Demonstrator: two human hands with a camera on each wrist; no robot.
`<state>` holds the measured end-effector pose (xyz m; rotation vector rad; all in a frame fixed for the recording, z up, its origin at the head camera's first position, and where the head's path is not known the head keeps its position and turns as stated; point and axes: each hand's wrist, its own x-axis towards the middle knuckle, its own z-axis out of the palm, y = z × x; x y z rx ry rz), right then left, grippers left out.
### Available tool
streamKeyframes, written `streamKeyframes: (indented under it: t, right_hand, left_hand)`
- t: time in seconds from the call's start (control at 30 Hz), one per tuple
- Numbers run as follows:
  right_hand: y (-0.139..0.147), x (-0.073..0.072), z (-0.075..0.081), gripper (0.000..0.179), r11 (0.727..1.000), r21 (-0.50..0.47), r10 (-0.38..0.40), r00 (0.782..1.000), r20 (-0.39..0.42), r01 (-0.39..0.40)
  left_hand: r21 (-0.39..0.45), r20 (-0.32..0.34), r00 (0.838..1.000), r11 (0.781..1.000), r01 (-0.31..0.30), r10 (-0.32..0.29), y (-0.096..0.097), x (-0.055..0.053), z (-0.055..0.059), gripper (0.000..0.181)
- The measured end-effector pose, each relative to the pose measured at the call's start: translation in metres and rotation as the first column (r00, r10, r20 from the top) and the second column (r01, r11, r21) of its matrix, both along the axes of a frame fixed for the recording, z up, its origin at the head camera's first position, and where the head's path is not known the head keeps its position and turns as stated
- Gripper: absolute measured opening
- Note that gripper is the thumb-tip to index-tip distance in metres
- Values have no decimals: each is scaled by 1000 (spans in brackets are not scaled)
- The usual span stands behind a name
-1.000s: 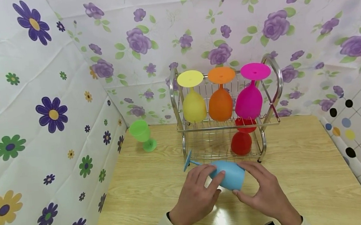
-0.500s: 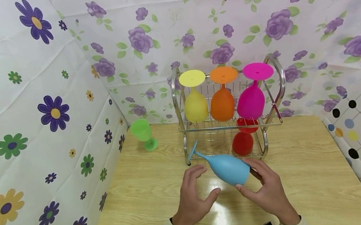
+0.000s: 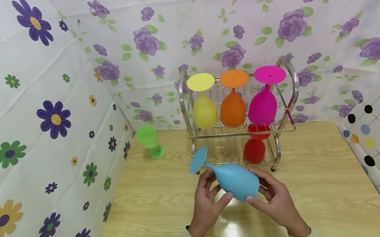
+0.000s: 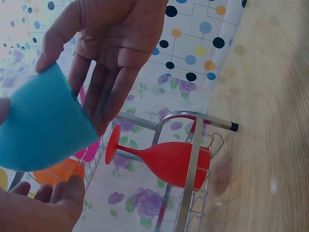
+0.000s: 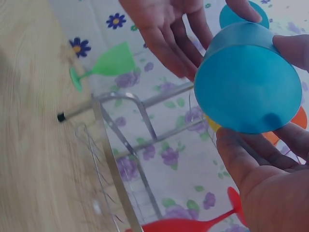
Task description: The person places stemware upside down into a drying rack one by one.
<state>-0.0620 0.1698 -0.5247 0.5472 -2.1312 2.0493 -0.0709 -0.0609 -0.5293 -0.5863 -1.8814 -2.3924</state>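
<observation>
A blue plastic goblet (image 3: 236,181) is held tilted in front of the rack, its foot at upper left and its mouth toward lower right. My right hand (image 3: 277,201) grips the bowl near the rim, thumb below and fingers behind. My left hand (image 3: 208,204) holds the bowl closer to the stem, with the thumb on its near side and the fingers partly hidden behind. The right wrist view looks into the hollow bowl (image 5: 248,89). In the left wrist view the goblet's side (image 4: 43,121) lies between both hands.
A two-tier metal rack (image 3: 241,133) holds upside-down yellow (image 3: 204,111), orange (image 3: 232,110) and magenta (image 3: 262,107) goblets on top. A red goblet (image 3: 254,150) sits on the lower tier at right. A green goblet (image 3: 148,137) stands upright on the wooden table (image 3: 149,196) at left.
My left hand came off the blue goblet, then took hold of it again from below. The goblet's foot has turned to show more of its face. My right hand keeps its grip.
</observation>
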Motion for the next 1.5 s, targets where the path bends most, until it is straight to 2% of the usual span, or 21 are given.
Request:
streamKeyframes:
  t: [0.13, 0.3, 0.63, 0.77, 0.93, 1.07, 1.2, 1.27, 1.4, 1.5]
  right_hand:
    - [-2, 1, -2, 73, 996, -72, 52, 998, 34, -49]
    - [-4, 2, -5, 73, 989, -110, 101, 994, 49, -95]
    - [-2, 1, -2, 74, 991, -90, 103, 993, 56, -97]
    - [0, -1, -1, 73, 994, -64, 96, 994, 42, -93]
    - [6, -5, -2, 67, 997, -45, 69, 997, 21, -68]
    - [13, -8, 0, 59, 999, -38, 12, 999, 33, -11]
    - [20, -13, 2, 51, 996, -8, -92, 994, 67, 93]
    - [24, -16, 1, 48, 987, 10, -160, 983, 93, 160]
    - [31, -23, -3, 45, 958, 42, -286, 946, 150, 283]
    - [38, -29, -6, 44, 937, 65, -350, 922, 163, 344]
  left_hand:
    - [53, -21, 998, 996, 67, -66, 1, 0, 0, 74]
    - [76, -30, 995, 993, 95, -93, 2, 1, 2, 76]
    - [79, -23, 996, 993, 89, -88, 3, -2, 6, 75]
    - [45, -44, 996, 996, 81, -79, 3, -6, 8, 75]
    - [-37, -58, 998, 999, 24, -26, 2, -10, 9, 81]
    - [-106, -63, 998, 994, -24, 17, 0, -15, 6, 86]
    - [-161, -117, 993, 986, -50, 32, -2, -21, 2, 89]
    - [-197, -143, 989, 979, -56, 27, -3, -24, 0, 89]
    - [-291, -176, 984, 954, -70, 18, -5, -30, -3, 87]
    - [-346, -164, 986, 935, -75, 19, -5, -35, -5, 83]
